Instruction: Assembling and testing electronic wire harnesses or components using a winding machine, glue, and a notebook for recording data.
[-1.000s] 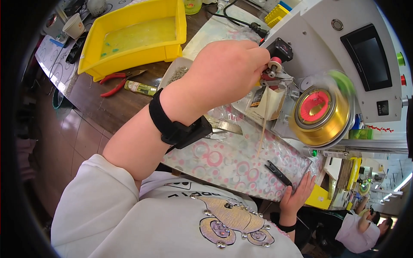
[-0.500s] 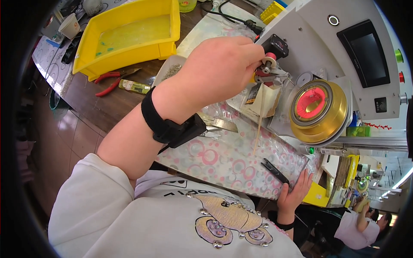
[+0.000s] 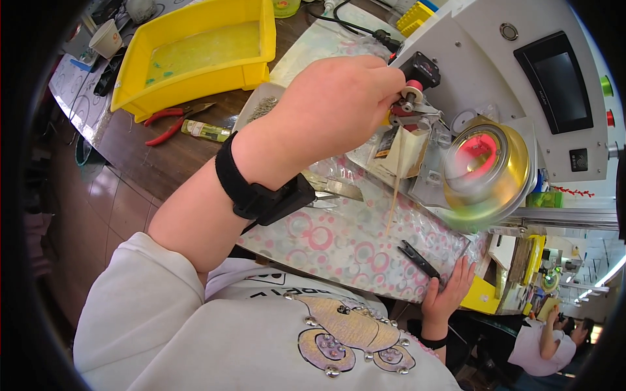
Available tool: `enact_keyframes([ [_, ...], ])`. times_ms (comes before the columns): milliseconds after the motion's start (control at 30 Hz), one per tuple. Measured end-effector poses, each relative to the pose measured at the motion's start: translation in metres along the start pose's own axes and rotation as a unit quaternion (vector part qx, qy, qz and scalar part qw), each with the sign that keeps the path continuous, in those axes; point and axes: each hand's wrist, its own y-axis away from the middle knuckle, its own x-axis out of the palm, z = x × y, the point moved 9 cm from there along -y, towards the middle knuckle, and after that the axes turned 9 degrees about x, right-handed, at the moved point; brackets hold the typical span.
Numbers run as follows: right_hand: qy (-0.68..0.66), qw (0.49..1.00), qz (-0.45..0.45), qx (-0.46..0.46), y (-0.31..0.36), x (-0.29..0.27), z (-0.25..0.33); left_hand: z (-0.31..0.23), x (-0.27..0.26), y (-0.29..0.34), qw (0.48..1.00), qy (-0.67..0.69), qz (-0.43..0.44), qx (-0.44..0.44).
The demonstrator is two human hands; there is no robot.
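Left hand (image 3: 342,103) is up at the pale machine (image 3: 466,42), right at the red-and-white roller (image 3: 413,89) below a black block (image 3: 420,70); fingers are bunched, tips hidden behind the hand, so can't tell what they grip, if anything; roller sits on the machine's near side, just beside the fingers; gold drum (image 3: 505,173) with pink insert (image 3: 475,153) is further right, motion-blurred (lower rim smears green); dark screen (image 3: 554,81) sits above it on the panel.

Right hand (image 3: 445,296) rests at the near table edge, fingers extended and nearly together, thumb apart, nothing visible in its grasp; black clip (image 3: 418,259) lies by the thumb on the circle-print cover (image 3: 319,254); thin stick (image 3: 394,195) slants down below the roller; metal blade (image 3: 342,188) lies by the left wrist; red-handled pliers (image 3: 166,134) and green packet (image 3: 205,130) lie below the yellow tray (image 3: 254,73).
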Motion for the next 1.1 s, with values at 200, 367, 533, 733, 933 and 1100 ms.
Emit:
enact_keyframes([
  [200, 0.002, 1.0, 0.0, 0.0, 0.0, 0.0002, -0.0014, -0.0002, -0.0007, 0.0003, 1.0, 0.006, -0.006, 0.0],
  [367, 0.003, 1.0, -0.004, -0.004, 0.0012, 0.0005, -0.0036, -0.0022, -0.0023, 0.0, 1.0, 0.007, -0.011, 0.01],
  [533, 0.029, 1.0, 0.01, -0.001, 0.0037, 0.0033, -0.0062, -0.0007, -0.0016, 0.0007, 1.0, 0.004, -0.011, 0.005],
  [733, -0.002, 1.0, -0.005, 0.001, 0.0009, -0.0007, -0.001, -0.0012, -0.0018, 0.0005, 1.0, -0.004, 0.001, 0.004],
  [933, -0.009, 1.0, -0.005, 0.004, 0.0001, -0.0004, -0.0008, -0.0023, -0.0011, 0.0002, 1.0, 0.001, -0.004, 0.011],
  [1100, -0.008, 1.0, -0.002, 0.009, -0.0009, -0.0019, 0.0007, -0.0019, -0.0004, 0.0003, 1.0, 0.002, 0.002, 0.005],
])
